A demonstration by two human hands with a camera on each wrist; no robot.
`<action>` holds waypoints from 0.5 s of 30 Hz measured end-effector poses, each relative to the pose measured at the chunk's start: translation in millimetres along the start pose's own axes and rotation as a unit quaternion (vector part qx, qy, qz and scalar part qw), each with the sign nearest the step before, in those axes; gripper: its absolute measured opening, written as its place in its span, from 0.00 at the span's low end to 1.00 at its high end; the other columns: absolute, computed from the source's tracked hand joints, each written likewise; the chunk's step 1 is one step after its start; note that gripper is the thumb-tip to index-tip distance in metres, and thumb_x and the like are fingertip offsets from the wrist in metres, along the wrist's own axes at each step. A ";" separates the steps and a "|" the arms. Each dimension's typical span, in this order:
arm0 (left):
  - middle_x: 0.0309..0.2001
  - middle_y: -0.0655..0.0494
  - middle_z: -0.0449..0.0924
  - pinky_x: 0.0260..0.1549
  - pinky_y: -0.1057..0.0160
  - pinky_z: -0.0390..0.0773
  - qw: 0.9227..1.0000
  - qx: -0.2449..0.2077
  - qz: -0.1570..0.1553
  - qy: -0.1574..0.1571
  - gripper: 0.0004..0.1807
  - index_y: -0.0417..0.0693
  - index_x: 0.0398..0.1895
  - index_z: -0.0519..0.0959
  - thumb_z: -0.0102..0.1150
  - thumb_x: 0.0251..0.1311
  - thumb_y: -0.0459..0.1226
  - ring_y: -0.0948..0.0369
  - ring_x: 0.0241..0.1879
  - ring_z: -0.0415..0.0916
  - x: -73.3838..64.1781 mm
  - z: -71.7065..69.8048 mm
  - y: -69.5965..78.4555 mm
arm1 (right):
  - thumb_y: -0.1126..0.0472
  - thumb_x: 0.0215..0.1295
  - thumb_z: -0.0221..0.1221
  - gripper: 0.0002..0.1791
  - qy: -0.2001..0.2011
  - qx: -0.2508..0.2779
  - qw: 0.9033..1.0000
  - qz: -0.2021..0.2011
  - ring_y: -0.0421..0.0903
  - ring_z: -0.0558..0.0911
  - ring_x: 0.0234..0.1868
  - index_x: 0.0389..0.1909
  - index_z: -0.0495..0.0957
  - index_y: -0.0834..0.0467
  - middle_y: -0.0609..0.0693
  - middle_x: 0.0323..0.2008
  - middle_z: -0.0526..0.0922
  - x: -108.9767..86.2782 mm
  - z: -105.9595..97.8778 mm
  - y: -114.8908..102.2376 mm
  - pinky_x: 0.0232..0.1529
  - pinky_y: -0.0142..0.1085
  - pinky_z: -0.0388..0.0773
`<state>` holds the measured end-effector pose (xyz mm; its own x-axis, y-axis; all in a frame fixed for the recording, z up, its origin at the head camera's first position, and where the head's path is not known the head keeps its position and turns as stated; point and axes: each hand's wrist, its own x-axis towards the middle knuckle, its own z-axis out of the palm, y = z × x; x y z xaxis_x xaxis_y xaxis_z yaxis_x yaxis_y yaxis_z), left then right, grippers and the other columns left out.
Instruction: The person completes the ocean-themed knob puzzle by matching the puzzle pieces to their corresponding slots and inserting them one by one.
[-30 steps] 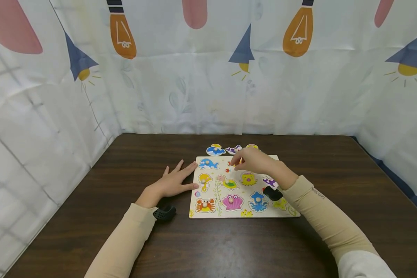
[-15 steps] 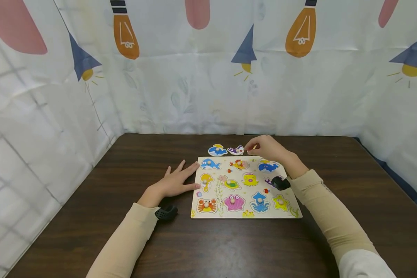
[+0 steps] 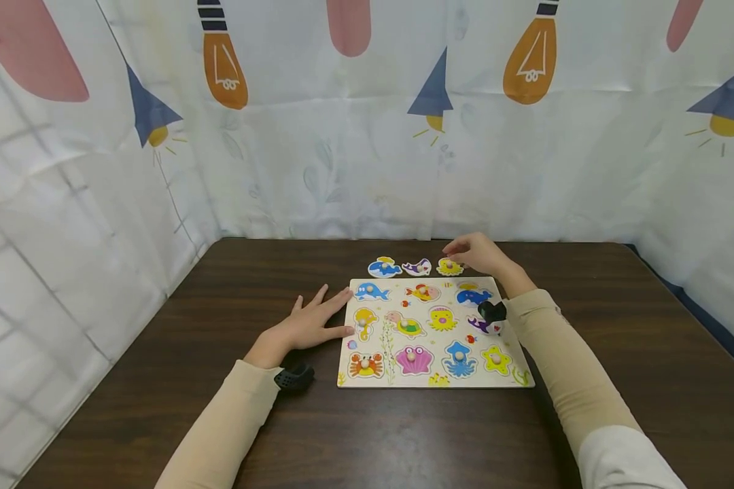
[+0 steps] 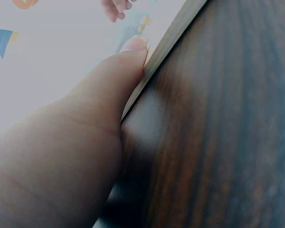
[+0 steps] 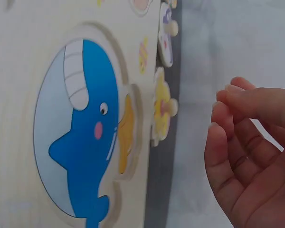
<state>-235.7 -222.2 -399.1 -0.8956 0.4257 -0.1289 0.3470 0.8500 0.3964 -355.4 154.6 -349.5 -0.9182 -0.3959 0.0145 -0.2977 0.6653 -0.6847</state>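
Observation:
In the head view, my left hand (image 3: 308,324) lies with fingers spread at the left edge of a wooden sea-animal puzzle board (image 3: 397,343). Its thumb shows against the board's edge in the left wrist view. My right hand (image 3: 478,252) hovers beyond the board's far edge, beside a yellow octopus piece (image 3: 450,266) that lies on the table. In the right wrist view, the right fingers (image 5: 218,147) are loosely bent, hold nothing, and stand apart from the octopus piece's knob (image 5: 171,107). An unfilled blue whale recess (image 5: 92,142) fills the near part of that view.
Left of the octopus piece lie a purple piece (image 3: 417,267) and a blue whale piece (image 3: 385,267), along the board's far edge. Knobbed pieces such as a crab (image 3: 365,365), a pink shell (image 3: 414,360) and a starfish (image 3: 496,360) sit in the board. A printed curtain (image 3: 367,149) hangs behind the table.
My right hand has moved from over the fish on the board to beyond the far edge, then slightly right, uncovering the octopus piece. The left hand stays in place.

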 end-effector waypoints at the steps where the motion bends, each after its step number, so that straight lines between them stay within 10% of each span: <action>1: 0.83 0.55 0.45 0.68 0.26 0.28 1.000 0.000 -0.001 -0.001 0.49 0.59 0.85 0.46 0.54 0.69 0.65 0.43 0.80 0.29 -0.4 0.4 -0.3 | 0.66 0.77 0.56 0.17 -0.002 0.008 1.000 0.007 0.58 0.80 0.52 0.61 0.78 0.69 0.65 0.56 0.82 1.7 0.8 2.6 0.54 0.51 0.80; 15: 0.83 0.56 0.45 0.68 0.27 0.27 1.000 -0.001 -0.001 -0.002 0.49 0.60 0.85 0.46 0.54 0.69 0.65 0.44 0.81 0.29 -1.2 -1.9 1.5 | 0.65 0.73 0.61 0.18 -0.025 0.026 0.997 0.064 0.56 0.80 0.46 0.60 0.80 0.68 0.63 0.52 0.82 20.8 9.0 20.2 0.54 0.47 0.79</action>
<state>-234.6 -222.0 -396.6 -0.8954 0.4247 -0.1334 0.3444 0.8507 0.3971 -378.2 154.1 -369.5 -0.9333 -0.3413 -0.1116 -0.1629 0.6795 -0.7154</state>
